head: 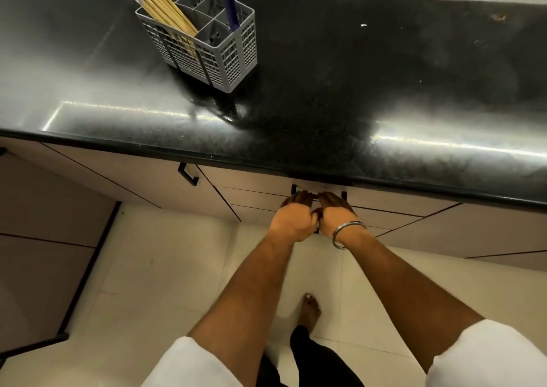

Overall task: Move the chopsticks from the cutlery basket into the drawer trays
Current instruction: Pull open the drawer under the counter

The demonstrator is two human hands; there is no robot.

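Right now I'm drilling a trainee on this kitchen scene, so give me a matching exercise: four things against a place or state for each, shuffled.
Things:
1. chopsticks
2. cutlery basket
3. left hand
4. bracelet

Places or states:
A. on the right wrist
B. standing on the black counter
C. leaning in the basket's left compartments
D. curled on the drawer handle

Pairs: 1-C, 2-B, 3-D, 4-A
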